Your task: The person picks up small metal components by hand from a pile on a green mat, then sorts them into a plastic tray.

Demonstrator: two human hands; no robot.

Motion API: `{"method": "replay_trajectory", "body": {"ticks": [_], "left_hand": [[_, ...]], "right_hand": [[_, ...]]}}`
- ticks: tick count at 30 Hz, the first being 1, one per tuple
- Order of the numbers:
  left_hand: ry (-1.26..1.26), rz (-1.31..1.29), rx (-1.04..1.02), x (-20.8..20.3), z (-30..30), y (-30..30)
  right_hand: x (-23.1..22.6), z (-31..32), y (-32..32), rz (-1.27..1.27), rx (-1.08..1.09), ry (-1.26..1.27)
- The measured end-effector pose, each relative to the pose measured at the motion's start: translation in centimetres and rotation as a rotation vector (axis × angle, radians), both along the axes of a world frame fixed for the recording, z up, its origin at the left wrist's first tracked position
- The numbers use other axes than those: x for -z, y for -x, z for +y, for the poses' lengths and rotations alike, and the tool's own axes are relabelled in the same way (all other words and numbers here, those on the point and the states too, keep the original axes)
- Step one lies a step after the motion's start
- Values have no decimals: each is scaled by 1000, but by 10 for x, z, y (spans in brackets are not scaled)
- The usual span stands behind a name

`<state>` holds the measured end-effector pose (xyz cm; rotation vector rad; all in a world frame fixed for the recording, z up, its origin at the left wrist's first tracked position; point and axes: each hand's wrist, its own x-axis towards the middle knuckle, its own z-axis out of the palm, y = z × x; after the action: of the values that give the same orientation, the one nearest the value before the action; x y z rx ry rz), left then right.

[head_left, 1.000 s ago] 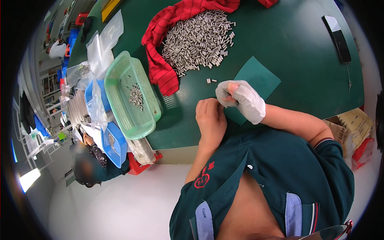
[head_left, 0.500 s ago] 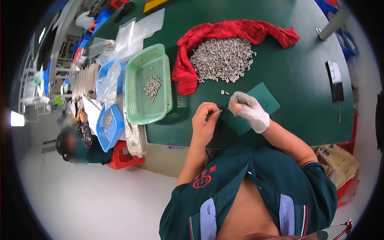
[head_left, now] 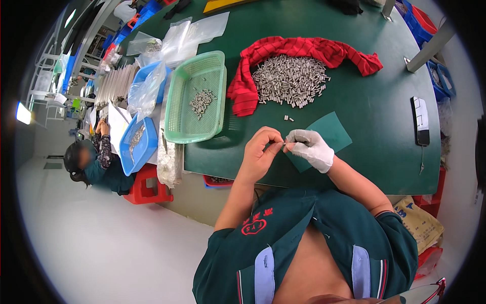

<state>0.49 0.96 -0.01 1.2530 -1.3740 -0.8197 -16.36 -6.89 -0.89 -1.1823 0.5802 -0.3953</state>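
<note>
Head view: bare left hand [head_left: 259, 152] and white-gloved right hand [head_left: 310, 148] pinch one small silver metal pin [head_left: 282, 144] between fingertips above the dark green table [head_left: 374, 131]; likely an inspection step, calling next for steady turning; heaped pins [head_left: 289, 80] lie on red cloth [head_left: 243, 88]; green mesh basket [head_left: 196, 96] to the left.

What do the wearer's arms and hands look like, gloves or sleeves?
The left hand is bare, with no glove and a bare forearm. The right hand wears a white fabric glove that covers the fingers and ends at the wrist; the forearm past it is bare. Both arms come out of a dark green short-sleeved shirt with a red emblem on the chest and pale blue patches.
</note>
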Motion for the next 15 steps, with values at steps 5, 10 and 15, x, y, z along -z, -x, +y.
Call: {"method": "replay_trajectory", "body": {"ticks": [5,10,15], "left_hand": [[18,-123,31,-4,-4,-1],[23,-134,26,-3,-3,-6],[108,-173,-137,-7,-1,-17]], "right_hand": [[3,-4,0,-31,-3,14],[4,-3,-3,-20,-11,23],[13,-1,-3,-81,-18,56]]}}
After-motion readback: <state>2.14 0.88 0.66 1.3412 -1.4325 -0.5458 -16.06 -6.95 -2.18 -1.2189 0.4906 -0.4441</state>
